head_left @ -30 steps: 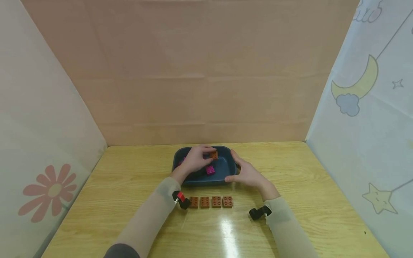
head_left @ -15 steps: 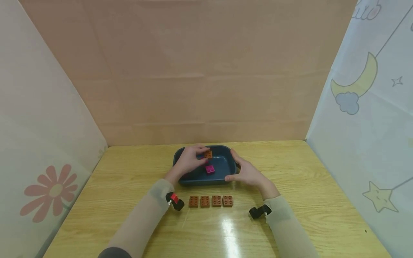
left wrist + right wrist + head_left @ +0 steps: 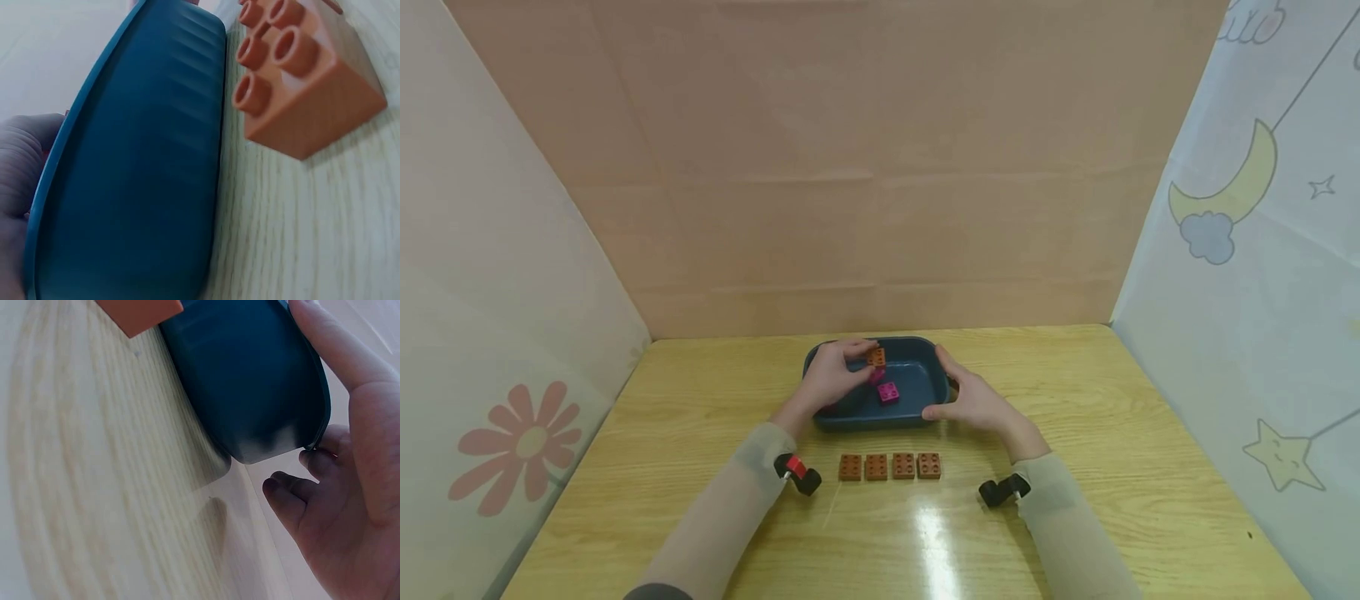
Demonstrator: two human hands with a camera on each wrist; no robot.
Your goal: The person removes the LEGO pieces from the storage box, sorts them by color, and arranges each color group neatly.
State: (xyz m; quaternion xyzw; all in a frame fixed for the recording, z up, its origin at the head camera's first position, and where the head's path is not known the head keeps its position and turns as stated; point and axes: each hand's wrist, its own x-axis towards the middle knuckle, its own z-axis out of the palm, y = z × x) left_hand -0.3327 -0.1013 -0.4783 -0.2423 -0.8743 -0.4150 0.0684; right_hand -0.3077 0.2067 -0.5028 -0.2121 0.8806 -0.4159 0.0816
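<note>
i log left hand [image 3: 831, 377] closely pinching orange brick [image 3: 877, 357] toward twelve o'clock of blue tray [image 3: 921, 385], right hand [image 3: 976, 404] widely gripping its three o'clock end; a slackening pinch could drop it onto pink brick [image 3: 877, 377] at its six o'clock.

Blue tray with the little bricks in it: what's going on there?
A person is handling toy bricks at a table. The left grip pinches an orange brick in or just over the blue tray, while the right grip holds the tray's right end. One pink brick lies loose in the tray; another pink piece shows partly, close by the orange one. Four more orange bricks stand in a row on the person's side of the tray.
</note>
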